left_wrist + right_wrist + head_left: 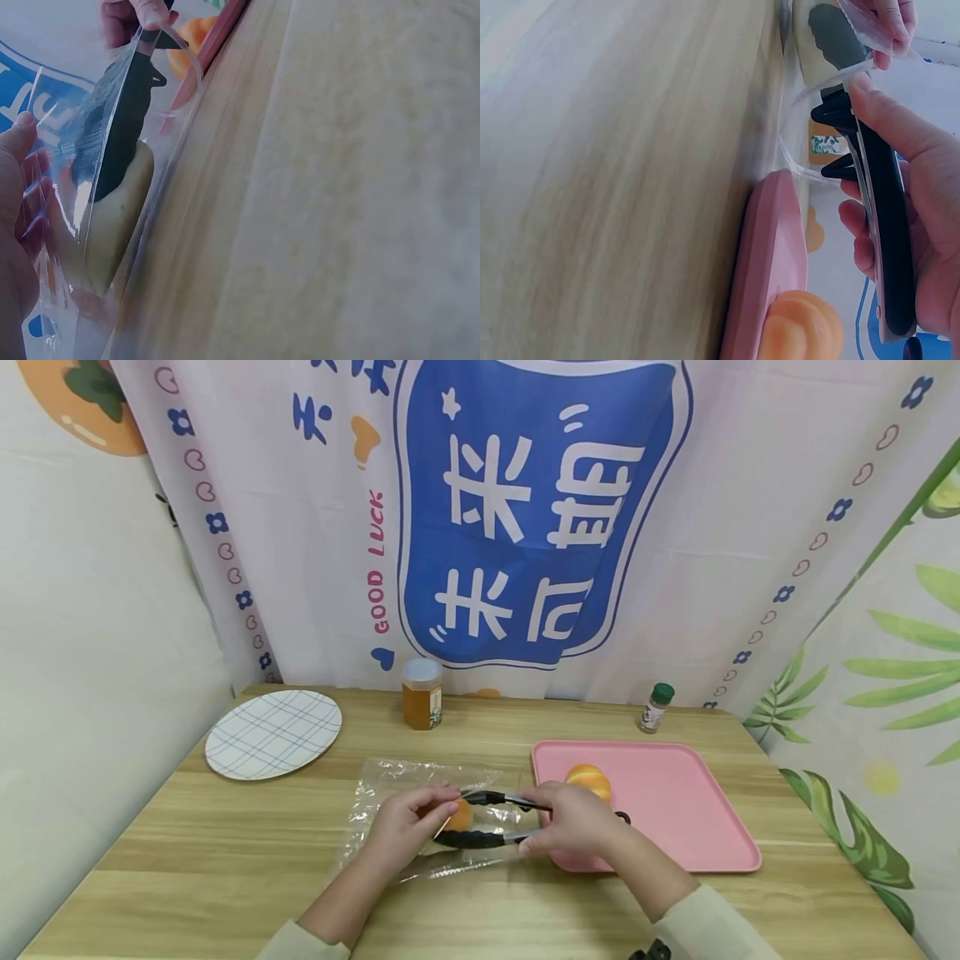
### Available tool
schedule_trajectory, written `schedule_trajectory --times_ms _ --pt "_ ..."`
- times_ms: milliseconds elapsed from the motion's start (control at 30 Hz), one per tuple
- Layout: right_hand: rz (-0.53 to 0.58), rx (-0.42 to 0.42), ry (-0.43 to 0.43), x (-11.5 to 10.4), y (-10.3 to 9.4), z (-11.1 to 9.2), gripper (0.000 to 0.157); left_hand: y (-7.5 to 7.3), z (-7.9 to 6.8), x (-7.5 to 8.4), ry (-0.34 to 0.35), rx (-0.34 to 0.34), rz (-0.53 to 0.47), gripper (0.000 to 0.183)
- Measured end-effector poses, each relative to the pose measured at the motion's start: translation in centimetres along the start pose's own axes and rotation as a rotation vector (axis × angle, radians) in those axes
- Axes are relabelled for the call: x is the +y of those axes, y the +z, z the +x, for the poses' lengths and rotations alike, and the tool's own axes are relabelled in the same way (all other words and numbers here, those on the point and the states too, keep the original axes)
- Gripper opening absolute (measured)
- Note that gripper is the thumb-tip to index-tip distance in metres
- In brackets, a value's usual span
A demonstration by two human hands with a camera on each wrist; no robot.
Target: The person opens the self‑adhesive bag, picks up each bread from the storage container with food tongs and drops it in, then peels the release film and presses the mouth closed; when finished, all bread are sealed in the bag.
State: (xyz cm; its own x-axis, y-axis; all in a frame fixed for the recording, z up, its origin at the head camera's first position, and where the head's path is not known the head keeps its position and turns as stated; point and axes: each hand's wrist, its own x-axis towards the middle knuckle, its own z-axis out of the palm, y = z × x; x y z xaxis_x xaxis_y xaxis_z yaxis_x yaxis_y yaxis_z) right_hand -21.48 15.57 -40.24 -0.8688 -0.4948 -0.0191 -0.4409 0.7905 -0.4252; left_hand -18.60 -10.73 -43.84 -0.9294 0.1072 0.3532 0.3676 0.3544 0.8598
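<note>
My right hand point(576, 818) grips a pair of tongs point(887, 217) with black handles and tips. The tips reach through the mouth of a clear plastic bag point(386, 781) lying on the table. Between them is a small bread roll point(120, 217), orange-brown from above and pale on the side, seen through the film. At the left of the bag, my left hand point(408, 827) pinches its upper film between thumb and fingers, as the right wrist view shows. Close behind my right hand, another bread roll point(588, 781) with orange stripes lies on a pink tray point(675, 802).
A white checked oval plate point(273, 735) lies at the back left of the wooden table point(187, 860). Along the back edge stand a jar of amber contents point(422, 695) and a green-capped shaker point(656, 708). A printed curtain hangs behind.
</note>
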Motion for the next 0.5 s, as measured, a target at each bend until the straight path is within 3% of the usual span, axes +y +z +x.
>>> schedule_trajectory --times_ms 500 --pt "0.069 0.038 -0.006 -0.6 1.3 0.5 0.075 0.3 -0.2 0.1 0.03 0.041 0.015 0.011"
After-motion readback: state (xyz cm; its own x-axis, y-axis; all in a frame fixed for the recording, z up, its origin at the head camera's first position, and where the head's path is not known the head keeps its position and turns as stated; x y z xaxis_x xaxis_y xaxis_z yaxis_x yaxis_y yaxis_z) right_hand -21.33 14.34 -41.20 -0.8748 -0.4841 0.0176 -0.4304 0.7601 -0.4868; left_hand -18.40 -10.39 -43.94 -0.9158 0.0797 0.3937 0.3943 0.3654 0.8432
